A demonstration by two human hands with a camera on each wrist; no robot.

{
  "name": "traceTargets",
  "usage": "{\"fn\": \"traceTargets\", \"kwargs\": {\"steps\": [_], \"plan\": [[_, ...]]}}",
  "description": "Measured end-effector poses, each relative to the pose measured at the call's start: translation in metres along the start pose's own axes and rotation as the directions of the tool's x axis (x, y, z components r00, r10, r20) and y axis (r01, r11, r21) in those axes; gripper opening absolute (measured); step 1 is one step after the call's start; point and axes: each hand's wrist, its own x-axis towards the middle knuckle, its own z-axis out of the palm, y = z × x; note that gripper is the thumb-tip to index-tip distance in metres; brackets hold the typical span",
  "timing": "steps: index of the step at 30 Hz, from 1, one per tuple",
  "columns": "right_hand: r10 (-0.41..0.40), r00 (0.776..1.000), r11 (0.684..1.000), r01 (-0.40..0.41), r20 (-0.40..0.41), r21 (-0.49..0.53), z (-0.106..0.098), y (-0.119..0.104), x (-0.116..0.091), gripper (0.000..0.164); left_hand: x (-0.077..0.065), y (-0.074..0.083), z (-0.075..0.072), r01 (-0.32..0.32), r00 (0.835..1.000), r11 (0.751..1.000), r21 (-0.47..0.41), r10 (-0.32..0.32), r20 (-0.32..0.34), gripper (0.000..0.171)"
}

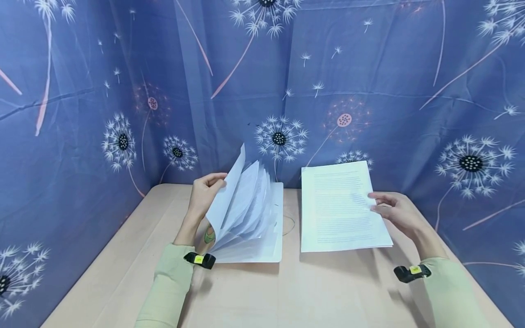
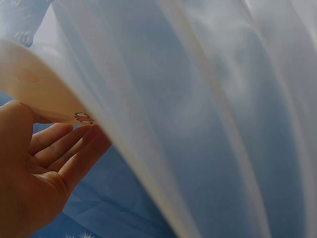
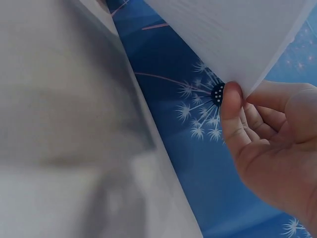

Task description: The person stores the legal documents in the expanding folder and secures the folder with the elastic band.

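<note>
On the left in the head view, a pocket folder (image 1: 276,241) lies spread, its clear leaves (image 1: 246,196) fanned upright with papers inside. My left hand (image 1: 204,193) grips the raised front cover by its outer edge. In the left wrist view, that hand (image 2: 44,173) has its thumb and fingers on the cover (image 2: 49,94), which bears a small cartoon print. To the right, my right hand (image 1: 399,212) pinches the right edge of printed sheets (image 1: 340,209), tilted up above the table. The right wrist view shows thumb and fingers (image 3: 233,106) at a corner of the sheets (image 3: 242,39).
Both things are over a pale table (image 1: 283,296). A blue curtain (image 1: 246,114) with dandelion prints stands close behind and along both sides. A thin dark loop (image 1: 292,223) shows between folder and sheets. Black cameras (image 1: 199,260) sit on the wrists.
</note>
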Motion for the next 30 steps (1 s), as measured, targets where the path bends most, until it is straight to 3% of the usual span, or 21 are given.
{"fn": "traceTargets", "kwargs": {"steps": [18,24,30], "plan": [[0.133,0.991,0.975,-0.131,0.002,0.177,0.009,-0.018,0.001,0.069,0.001,-0.002,0.0,0.008,1.0,1.0,-0.001,-0.008,-0.002,0.028],[0.101,0.995,0.969,-0.1,0.007,0.225,0.015,-0.019,0.004,0.068,0.001,-0.002,0.0,0.004,1.0,1.0,0.004,-0.004,-0.003,0.028],[0.056,0.998,0.941,-0.062,0.029,0.331,0.026,-0.017,0.01,0.061,0.001,-0.002,-0.001,0.005,1.0,1.0,0.007,-0.005,-0.003,0.029]]}}
